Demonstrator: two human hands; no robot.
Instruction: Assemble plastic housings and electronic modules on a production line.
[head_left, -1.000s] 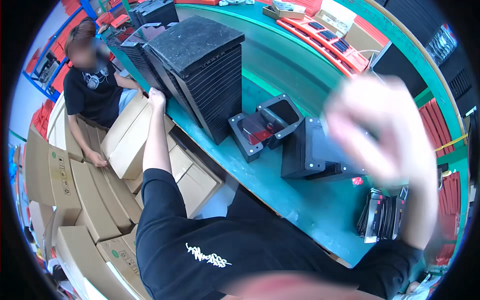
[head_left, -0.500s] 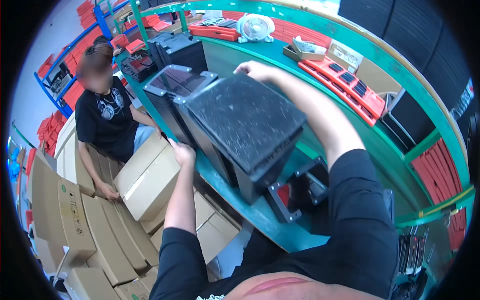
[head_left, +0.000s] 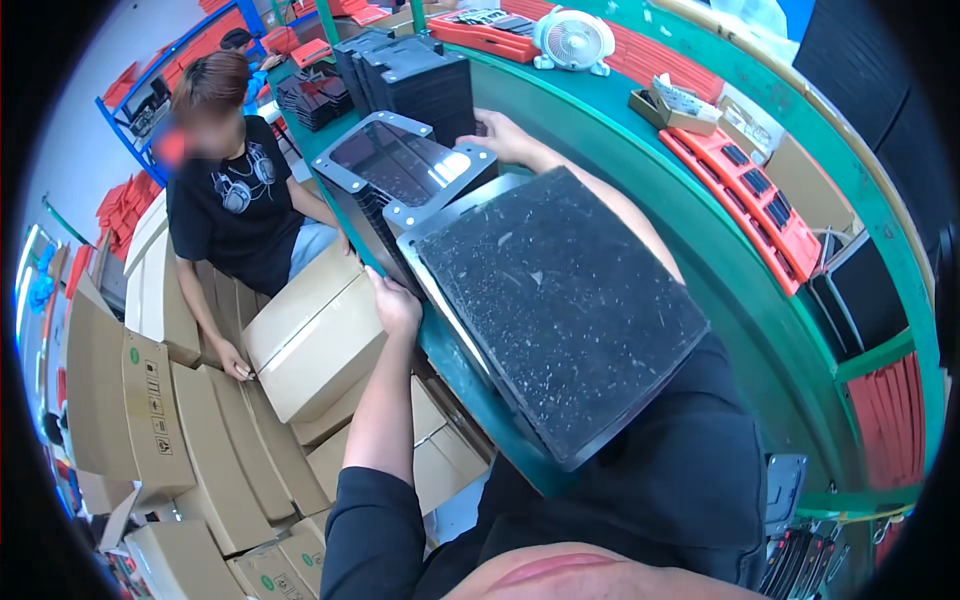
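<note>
A stack of black frames (head_left: pixel 387 213) stands on the green bench, a dark glossy panel (head_left: pixel 390 160) showing in its top frame. Low on its left side, by the bench edge, my left hand (head_left: pixel 398 308) presses against it with fingers partly hidden. My right hand (head_left: pixel 505 138) reaches round to its far right corner, its fingers curled there. Between my arms and nearer to me, a scuffed, dusty black sheet (head_left: pixel 570 310) tops another stack, covering part of my right forearm. Hands and frame stack touch, as far as I can see.
A person (head_left: pixel 235 190) in a black T-shirt sits at left, touching a cardboard box (head_left: pixel 315 330). More cartons (head_left: pixel 215 460) fill the lower left. Behind stand another black stack (head_left: pixel 415 80), a white fan (head_left: pixel 574 40) and a red tray (head_left: pixel 745 200). A green rail (head_left: pixel 700 70) curves overhead.
My view has shifted, and the dusty-topped stack now appears larger and nearer, hiding the frames beside it. My left hand shows closer to the frame stack's side; my right hand stays at its far side.
</note>
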